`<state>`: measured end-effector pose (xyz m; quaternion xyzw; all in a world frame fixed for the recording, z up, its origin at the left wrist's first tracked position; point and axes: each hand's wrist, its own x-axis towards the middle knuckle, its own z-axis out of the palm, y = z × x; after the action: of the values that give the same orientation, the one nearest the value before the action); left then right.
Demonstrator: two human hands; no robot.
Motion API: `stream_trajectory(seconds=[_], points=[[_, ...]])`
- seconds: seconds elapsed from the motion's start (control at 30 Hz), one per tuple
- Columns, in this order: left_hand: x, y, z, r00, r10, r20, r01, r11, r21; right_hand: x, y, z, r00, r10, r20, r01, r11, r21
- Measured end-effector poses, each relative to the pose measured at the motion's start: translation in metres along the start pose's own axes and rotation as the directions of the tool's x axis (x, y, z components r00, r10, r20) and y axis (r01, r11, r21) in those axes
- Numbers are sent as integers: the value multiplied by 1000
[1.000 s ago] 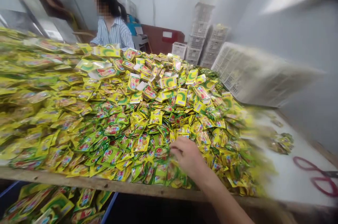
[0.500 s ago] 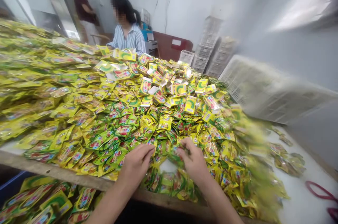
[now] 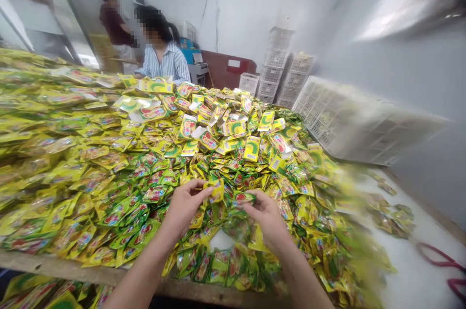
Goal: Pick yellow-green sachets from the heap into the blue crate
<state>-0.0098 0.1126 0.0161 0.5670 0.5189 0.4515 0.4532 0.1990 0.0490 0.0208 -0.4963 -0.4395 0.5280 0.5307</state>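
Between the thumb and fingers of my left hand (image 3: 187, 202) is a small yellow packet (image 3: 217, 191). My right hand (image 3: 267, 214) pinches a green packet with a red print (image 3: 243, 198), a short way to the right of it. Both hands are over a large heap of yellow and green packets (image 3: 153, 173). Below and between them a bare white patch of the tabletop (image 3: 222, 240) shows. Along the near edge, just under this patch, several green packets (image 3: 220, 265) stand in a row.
Opened yellow cartons (image 3: 207, 138) lie on the heap. A white plastic crate (image 3: 349, 120) stands tilted at the right, near red scissors handles (image 3: 437, 255). More crates (image 3: 271, 71) are stacked behind. A person in a striped shirt (image 3: 165, 64) sits across; another person (image 3: 114, 25) stands behind. More packets (image 3: 40, 294) lie below the table edge.
My hands have risen slightly from the heap, and the yellow and green packets now show clearly in them. The view has shifted a little to the right and up.
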Motion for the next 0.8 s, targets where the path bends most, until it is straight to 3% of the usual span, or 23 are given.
stream_trajectory(seconds=[0.17, 0.4, 0.53, 0.63, 0.73, 0.8], points=[[-34, -2, 11, 986, -106, 127, 124, 982, -141, -1, -19, 8, 984, -34, 174, 52, 994, -99], [-40, 5, 21, 966, -139, 219, 169, 978, -125, 2, -38, 5, 921, -27, 390, 234, 837, -494], [-43, 11, 24, 940, -171, 294, 228, 959, -170, 4, -29, 7, 970, -69, 232, 206, 741, -639], [-41, 6, 27, 902, -152, 405, 248, 948, -197, 5, -20, 8, 981, -112, 159, 189, 740, -645], [-33, 4, 30, 910, -65, 410, 160, 966, -202, 4, -13, 1, 965, -185, 186, 261, 741, -618], [-27, 15, 32, 922, 27, 385, 36, 987, -157, -1, -10, -8, 969, -169, 179, 245, 744, -621]])
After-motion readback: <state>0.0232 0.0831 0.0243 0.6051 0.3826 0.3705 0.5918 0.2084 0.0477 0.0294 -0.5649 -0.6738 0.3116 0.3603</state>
